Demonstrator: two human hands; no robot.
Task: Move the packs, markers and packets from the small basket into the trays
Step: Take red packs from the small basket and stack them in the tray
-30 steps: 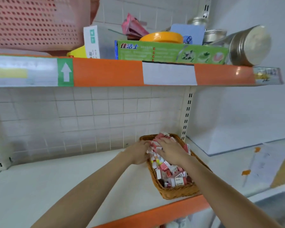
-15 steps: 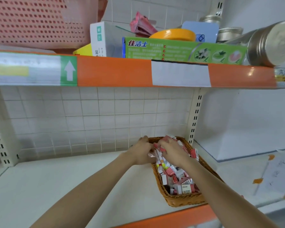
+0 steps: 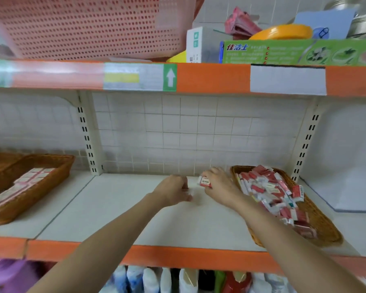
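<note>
On the white shelf (image 3: 118,210), between two orange-edged levels of a store rack, both hands hovered just left of the small basket (image 3: 323,227). The right hand (image 3: 220,188) had its fingers curled round a small red-and-white pack (image 3: 205,182), held above the shelf just beside the basket's left rim. The left hand (image 3: 173,190) was near it, its fingers curled inward; whether it held anything could not be told, though a pale blur showed at its fingertips. The two hands were close but apart.

The small basket, woven and brown, sat at the right end of the shelf and was heaped with red, white and pink packs and packets (image 3: 270,193), some spilling toward its far rim. At the left end of the shelf, well apart from the hands, stood a woven tray (image 3: 51,182) with rows of pink-and-white packs (image 3: 23,183) lying flat in it; a second woven tray (image 3: 0,163) showed partly beside it at the frame's edge.

On the upper shelf were a pink perforated crate (image 3: 89,26), a white box (image 3: 201,45) and a long green box (image 3: 298,52).
</note>
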